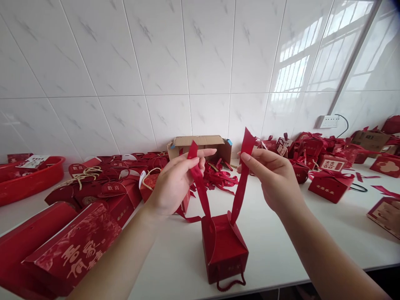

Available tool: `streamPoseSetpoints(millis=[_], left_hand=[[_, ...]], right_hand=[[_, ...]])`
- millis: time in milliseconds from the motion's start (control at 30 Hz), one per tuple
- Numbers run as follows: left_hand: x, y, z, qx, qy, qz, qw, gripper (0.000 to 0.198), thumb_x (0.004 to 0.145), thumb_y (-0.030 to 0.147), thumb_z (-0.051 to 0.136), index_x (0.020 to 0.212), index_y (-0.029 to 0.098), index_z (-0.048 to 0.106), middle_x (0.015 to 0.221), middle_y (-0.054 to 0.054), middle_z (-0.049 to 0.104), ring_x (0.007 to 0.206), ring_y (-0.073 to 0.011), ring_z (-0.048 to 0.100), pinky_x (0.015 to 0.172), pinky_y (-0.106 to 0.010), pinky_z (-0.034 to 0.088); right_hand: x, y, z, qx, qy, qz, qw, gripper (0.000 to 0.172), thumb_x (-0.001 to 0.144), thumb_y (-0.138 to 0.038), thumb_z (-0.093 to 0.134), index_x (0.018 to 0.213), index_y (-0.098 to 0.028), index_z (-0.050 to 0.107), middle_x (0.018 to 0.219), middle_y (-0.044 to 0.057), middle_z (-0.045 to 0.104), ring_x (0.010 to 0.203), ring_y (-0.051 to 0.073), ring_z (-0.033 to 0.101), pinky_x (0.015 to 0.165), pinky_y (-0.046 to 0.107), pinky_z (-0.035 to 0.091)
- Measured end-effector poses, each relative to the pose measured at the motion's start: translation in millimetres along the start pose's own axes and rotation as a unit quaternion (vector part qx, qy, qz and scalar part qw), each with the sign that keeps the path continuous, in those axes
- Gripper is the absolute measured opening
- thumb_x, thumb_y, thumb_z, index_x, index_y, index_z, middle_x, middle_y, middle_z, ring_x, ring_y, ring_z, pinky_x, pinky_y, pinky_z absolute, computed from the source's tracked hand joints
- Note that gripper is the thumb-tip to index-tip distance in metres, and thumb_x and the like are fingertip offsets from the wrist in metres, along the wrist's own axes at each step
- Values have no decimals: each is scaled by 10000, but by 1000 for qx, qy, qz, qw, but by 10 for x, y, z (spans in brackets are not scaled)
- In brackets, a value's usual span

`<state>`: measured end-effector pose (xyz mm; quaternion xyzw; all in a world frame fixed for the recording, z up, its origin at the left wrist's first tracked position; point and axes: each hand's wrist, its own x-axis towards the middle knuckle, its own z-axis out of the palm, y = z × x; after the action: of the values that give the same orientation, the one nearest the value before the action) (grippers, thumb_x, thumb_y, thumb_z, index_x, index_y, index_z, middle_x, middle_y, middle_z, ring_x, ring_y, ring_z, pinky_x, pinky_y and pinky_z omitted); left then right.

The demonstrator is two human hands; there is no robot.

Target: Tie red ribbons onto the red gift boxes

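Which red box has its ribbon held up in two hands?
The small centre box with the front cord: only its ribbon rises into the left hand and right hand.

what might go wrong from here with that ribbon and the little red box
Neither the left hand nor the right hand steadies the small red box; both pinch ribbon ends above it, so an uneven pull might tip it. The box also sits near the front edge of the white table, so a tug toward the person could drag it off.
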<state>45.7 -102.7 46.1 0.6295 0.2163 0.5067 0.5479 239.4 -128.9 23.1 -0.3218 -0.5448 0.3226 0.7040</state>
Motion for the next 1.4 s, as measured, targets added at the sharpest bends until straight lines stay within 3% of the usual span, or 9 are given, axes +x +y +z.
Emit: streamPoseSetpoints(millis=[133,300,467,767,900,1000,1100,1267,1400], left_hand=[[6,19,25,18,-3,20,1000,333,925,363,480,1098,171,690,775,-11,500,737,-124,448,690,-229,393],[24,33,57,12,1,31,999,401,938,433,419,1157,209,671,918,-42,590,832,-149,493,792,-253,423],[33,36,66,6,-7,21,1000,414,936,462,411,1203,247,642,998,-47,620,887,-160,525,832,-265,445],[63,36,52,28,-23,51,998,431,935,491,403,1216,259,633,971,-41,625,865,-158,538,794,-270,431],[72,55,95,48,-30,62,997,427,924,500,431,1230,272,621,789,-5,576,708,-133,502,717,-269,416],[68,67,147,87,-44,55,994,460,929,503,413,1295,271,569,581,25,513,577,-134,454,681,-281,403],[73,67,194,134,-62,53,988,497,938,469,419,1374,239,486,450,49,462,496,-135,419,667,-290,400],[92,60,242,167,-88,16,982,725,935,416,463,1513,217,74,435,81,483,448,-122,426,557,-259,401],[91,47,256,187,-97,7,977,793,922,429,486,1512,196,11,439,81,505,449,-121,467,563,-259,446]], right_hand=[[10,-12,1,1,1,-8,1000,105,760,-325,736,727,-229,711,683,-20,625,648,92,534,597,223,422],[21,-22,-1,-14,8,-7,1000,177,758,-354,733,657,-215,690,605,-30,543,603,86,462,564,230,368],[25,-37,14,-22,7,6,1000,174,746,-370,742,663,-222,706,622,-21,574,617,94,476,583,242,373],[15,-4,8,-22,6,2,1000,185,739,-365,746,649,-211,698,596,-29,546,593,85,470,562,232,381],[30,-10,19,6,-15,0,1000,162,766,-360,718,730,-202,706,683,-5,628,664,120,573,631,261,463],[45,-7,37,42,-44,13,998,142,783,-340,702,806,-201,686,729,7,671,685,145,633,666,296,511],[60,-5,65,40,-55,23,997,158,775,-309,710,878,-195,674,685,1,673,591,119,615,600,272,509],[72,-26,106,23,-63,29,997,146,763,-278,714,870,-180,726,652,-2,670,520,92,578,536,248,485],[52,-51,99,29,-144,13,989,131,802,-272,668,864,-191,749,631,-3,648,579,113,581,576,270,483]])
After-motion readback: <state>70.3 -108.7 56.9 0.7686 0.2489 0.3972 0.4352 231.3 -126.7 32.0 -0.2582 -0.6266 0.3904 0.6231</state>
